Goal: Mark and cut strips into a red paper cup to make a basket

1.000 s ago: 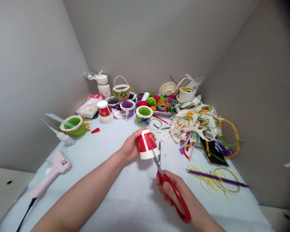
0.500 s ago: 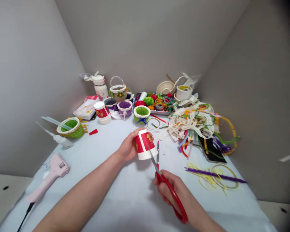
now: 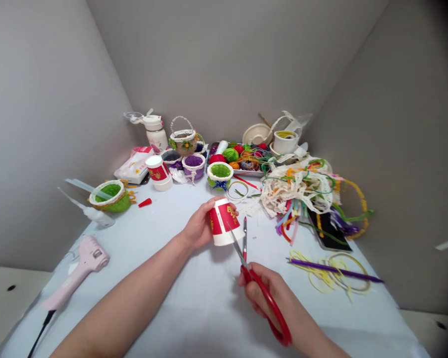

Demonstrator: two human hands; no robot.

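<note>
Near the middle of the table my left hand (image 3: pixel 200 224) grips a red and white paper cup (image 3: pixel 224 223), fingers behind it. The cup is upside down, its wide rim toward me and tilted slightly. My right hand (image 3: pixel 265 291) is wrapped round the red handles of a pair of scissors (image 3: pixel 271 306). The narrow metal blades point up and left and meet the cup's lower right side at the rim. Behind the blades a red and silver pen (image 3: pixel 245 236) lies on the table.
At the left are a pink glue gun (image 3: pixel 78 271), a glue bottle (image 3: pixel 99 217) and a green basket (image 3: pixel 112 196). More cups and small baskets stand behind. A tray of yarn (image 3: pixel 242 172) is at the back, lace strips (image 3: pixel 298 186) and a purple pencil (image 3: pixel 334 269) at the right.
The whole scene has shifted very slightly in view. Both hands, the cup and the scissors keep nearly the same position relative to each other.
</note>
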